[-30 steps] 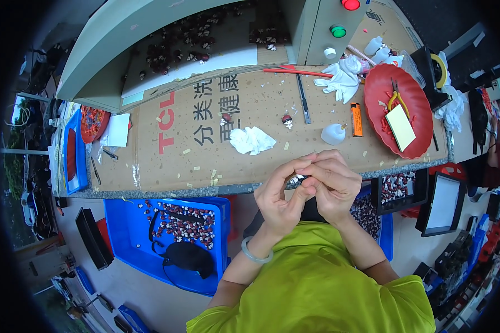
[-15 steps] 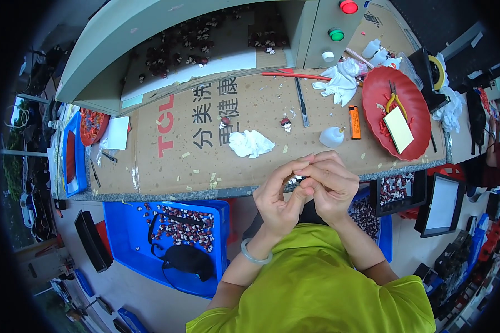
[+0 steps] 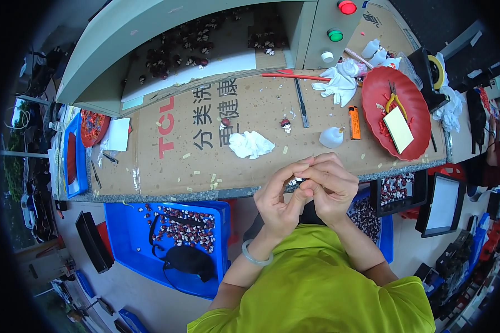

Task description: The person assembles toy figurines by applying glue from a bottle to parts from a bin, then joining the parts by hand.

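Note:
My left hand (image 3: 280, 197) and my right hand (image 3: 334, 191) meet at the table's front edge, fingertips together. Pinched between them is a small white-and-dark figurine (image 3: 295, 181), mostly hidden by the fingers. Beyond the hands, on the cardboard, another small figurine (image 3: 285, 125) with a dark red top and white base stands alone. A similar figurine (image 3: 224, 122) lies farther left, behind a crumpled white tissue (image 3: 251, 144). To the right of these are a small translucent squeeze bottle (image 3: 331, 137) and an orange box-shaped item (image 3: 354, 122).
A red scalloped dish (image 3: 373, 91) holds yellow-handled pliers (image 3: 395, 104) and a pale yellow pad (image 3: 398, 130). At the back, a grey-green machine (image 3: 89, 72) has figurines inside. Below the table's left side, a blue bin (image 3: 126, 244) contains many figurines and a black cloth item (image 3: 189, 262).

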Demonstrator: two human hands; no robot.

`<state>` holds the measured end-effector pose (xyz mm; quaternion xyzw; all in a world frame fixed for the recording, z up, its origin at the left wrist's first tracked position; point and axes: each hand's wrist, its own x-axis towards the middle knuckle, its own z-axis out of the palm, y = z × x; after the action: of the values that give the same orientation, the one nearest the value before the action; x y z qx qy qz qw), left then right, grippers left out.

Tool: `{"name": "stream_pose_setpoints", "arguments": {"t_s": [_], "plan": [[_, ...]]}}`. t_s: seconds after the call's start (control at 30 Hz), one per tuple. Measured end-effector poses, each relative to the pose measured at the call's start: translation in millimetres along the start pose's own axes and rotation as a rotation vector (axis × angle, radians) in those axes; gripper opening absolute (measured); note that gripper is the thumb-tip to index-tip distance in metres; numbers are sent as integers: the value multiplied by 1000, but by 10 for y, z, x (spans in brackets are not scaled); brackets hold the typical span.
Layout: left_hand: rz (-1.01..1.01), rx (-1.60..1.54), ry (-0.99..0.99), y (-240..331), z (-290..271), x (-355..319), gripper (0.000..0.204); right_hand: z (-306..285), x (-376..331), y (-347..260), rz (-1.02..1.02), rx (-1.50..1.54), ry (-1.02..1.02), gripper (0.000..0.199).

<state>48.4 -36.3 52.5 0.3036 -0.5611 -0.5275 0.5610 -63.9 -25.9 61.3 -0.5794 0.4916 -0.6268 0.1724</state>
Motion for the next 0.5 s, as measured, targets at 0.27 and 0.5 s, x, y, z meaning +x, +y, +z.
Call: {"name": "stream_pose_setpoints", "arguments": {"t_s": [0.27,0.5], "plan": [[29,27,-1,-2,0,9,36,-21,-9,0,13,15,-12,26],[-196,-237,-18,54,33,97,44,-66,55,32,80,-54,-46,27]]}}
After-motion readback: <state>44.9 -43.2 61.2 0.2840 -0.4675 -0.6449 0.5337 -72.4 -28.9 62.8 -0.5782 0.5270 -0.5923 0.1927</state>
